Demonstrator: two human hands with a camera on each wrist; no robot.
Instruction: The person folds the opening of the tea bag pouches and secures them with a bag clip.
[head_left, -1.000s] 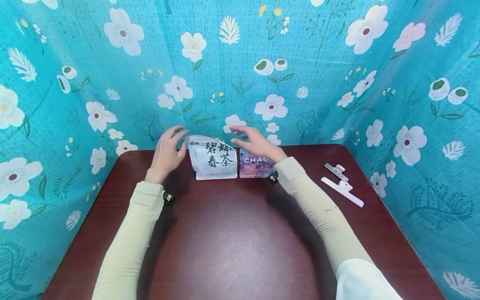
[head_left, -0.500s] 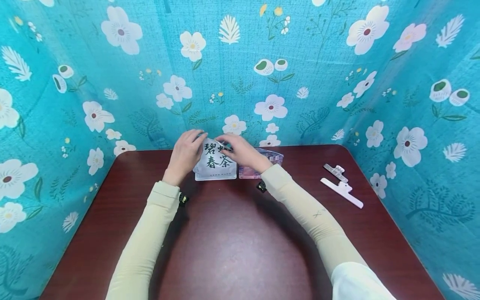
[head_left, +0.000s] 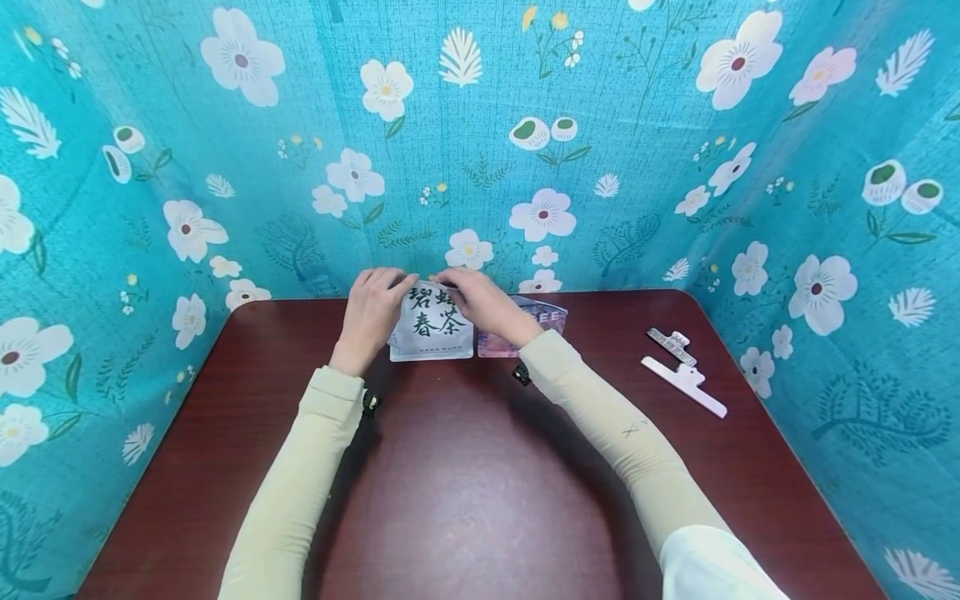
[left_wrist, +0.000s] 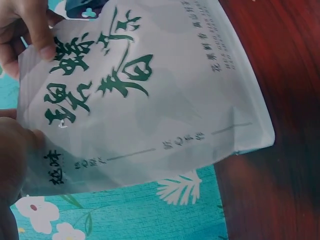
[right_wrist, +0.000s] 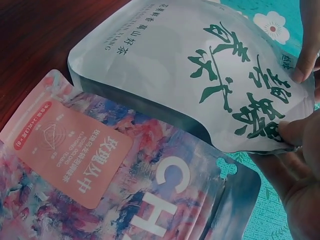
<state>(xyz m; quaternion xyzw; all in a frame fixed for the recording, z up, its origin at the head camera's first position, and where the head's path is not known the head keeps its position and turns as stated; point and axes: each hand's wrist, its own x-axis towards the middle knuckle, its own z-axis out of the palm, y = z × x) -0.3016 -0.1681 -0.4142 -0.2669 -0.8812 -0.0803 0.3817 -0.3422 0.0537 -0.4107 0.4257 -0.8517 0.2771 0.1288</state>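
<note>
A white tea pouch (head_left: 431, 333) with green brush-style characters stands upright at the table's back edge. My left hand (head_left: 371, 310) pinches its top edge on the left, thumb in front. On the right part of that same edge, my right hand (head_left: 489, 305) pinches with its thumb on the front face. In the left wrist view the pouch's top edge (left_wrist: 25, 95) runs between both hands. A pink and blue floral tea pouch (right_wrist: 90, 165) stands just right of the white one; the right hand and wrist partly cover it in the head view.
Toward the right side of the brown table (head_left: 465, 467) lie two bag clips: a grey one (head_left: 671, 345) and a longer white one (head_left: 684, 386). A turquoise flowered curtain (head_left: 465, 150) hangs behind the table and along its sides.
Both hands came inward from either side of the white pouch and took hold of its top edge. The top, slanted before, now sits lower between them. The clips stayed put.
</note>
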